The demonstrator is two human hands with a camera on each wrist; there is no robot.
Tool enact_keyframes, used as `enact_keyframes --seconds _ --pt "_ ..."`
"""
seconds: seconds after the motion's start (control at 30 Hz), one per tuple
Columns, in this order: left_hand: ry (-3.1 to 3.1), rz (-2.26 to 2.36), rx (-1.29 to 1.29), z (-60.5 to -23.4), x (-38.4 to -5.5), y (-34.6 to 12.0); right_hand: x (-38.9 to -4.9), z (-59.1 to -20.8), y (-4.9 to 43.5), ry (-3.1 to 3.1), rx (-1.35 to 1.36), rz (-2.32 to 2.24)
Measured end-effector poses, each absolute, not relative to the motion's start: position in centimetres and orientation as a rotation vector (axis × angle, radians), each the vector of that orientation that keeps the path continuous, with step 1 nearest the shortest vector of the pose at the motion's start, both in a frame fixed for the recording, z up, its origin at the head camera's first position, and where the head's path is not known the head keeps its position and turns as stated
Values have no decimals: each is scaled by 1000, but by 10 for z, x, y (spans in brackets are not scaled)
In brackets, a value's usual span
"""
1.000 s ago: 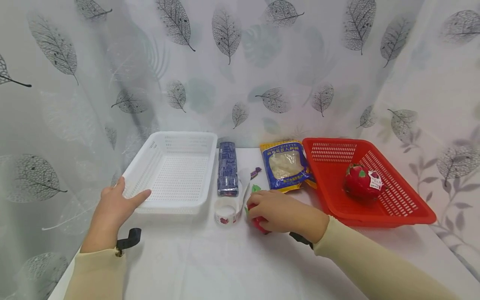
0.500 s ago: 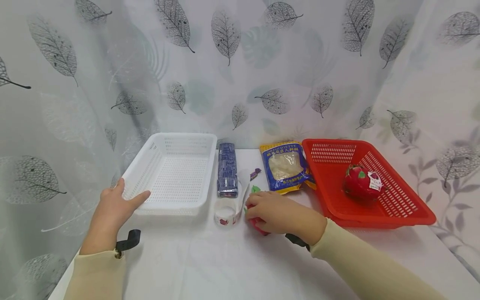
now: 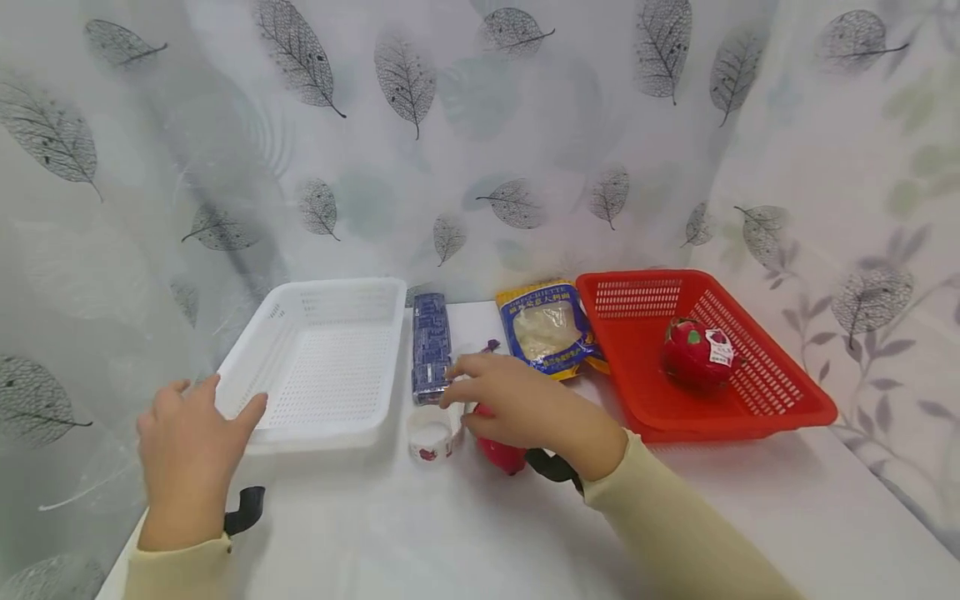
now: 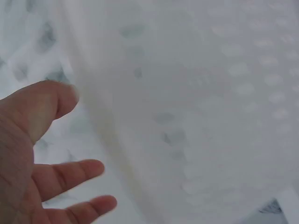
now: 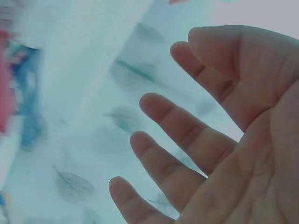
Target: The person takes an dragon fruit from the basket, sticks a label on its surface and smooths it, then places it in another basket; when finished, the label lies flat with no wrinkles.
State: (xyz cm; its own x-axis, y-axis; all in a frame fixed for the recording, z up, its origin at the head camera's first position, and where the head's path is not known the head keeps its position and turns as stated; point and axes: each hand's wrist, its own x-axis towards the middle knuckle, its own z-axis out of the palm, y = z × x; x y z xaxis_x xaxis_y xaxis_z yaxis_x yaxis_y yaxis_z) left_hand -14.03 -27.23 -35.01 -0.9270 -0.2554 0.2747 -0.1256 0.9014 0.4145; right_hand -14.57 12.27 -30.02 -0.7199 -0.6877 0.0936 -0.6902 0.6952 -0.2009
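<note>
Near the left edge of the surface [image 3: 390, 525]: left hand [image 3: 191, 450], fingers spread, grip free, beside the near-left corner of the white basket [image 3: 330, 375]; rim contact, can't tell. About midway between the left and right edges: red fruit [image 3: 501, 457] lying on the surface, partly hidden under the right hand [image 3: 517, 404]. Right hand fingers loose and parted, grasping nothing; whether it touches the fruit, can't tell. White roll [image 3: 430, 435] just left of the fruit. Toward the right edge: red basket [image 3: 645, 400], labelled fruit [image 3: 697, 354] inside. Farther back, near the far edge: blue packet [image 3: 431, 346] beside the white basket, pasta bag [image 3: 546, 329] next to the red basket, small purple wrapper [image 3: 491, 345] between packet and bag. Behind the far edge: leaf-print curtain [image 3: 465, 142].
</note>
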Motion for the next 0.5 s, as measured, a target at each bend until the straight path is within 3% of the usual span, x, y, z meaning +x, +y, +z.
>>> enact_keyframes --seconds 0.13,0.27,0.5 --pt "-2437 -579 -113 -325 -131 -219 -145 -281 126 -2782 1117 494" --pt "-2521 -662 -466 -301 -135 -151 -143 -268 141 -2749 934 653" --pt "-3055 -752 -561 -305 -170 -67 -148 -263 170 -2751 653 757"
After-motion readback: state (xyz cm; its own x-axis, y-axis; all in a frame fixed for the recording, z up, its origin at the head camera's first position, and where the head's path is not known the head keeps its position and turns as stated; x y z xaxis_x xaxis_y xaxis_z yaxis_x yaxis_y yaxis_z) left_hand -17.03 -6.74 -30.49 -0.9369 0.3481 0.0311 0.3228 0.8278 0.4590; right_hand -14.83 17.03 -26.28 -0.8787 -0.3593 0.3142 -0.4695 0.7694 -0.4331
